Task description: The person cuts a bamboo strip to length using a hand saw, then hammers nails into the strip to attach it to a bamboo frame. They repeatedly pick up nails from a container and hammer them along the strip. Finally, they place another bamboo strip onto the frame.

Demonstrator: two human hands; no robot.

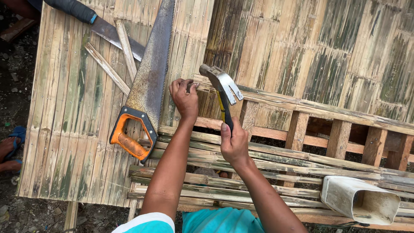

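My right hand point(234, 144) grips the black and yellow handle of a claw hammer point(222, 86), whose steel head is raised over the edge of a flattened bamboo panel point(73, 112). My left hand point(184, 98) is pinched against that same edge, just left of the hammer head; something small may be between its fingers, but I cannot make it out. A hand saw point(146, 82) with an orange handle lies on the panel, just left of my left hand.
A large knife point(92, 21) with a dark handle and two loose bamboo strips point(105, 67) lie at the panel's far end. A wooden frame point(336, 133) and bamboo slats point(276, 168) lie under my arms. A white cut container point(360, 199) sits at right. Someone's foot in a blue sandal point(10, 146) is at the left.
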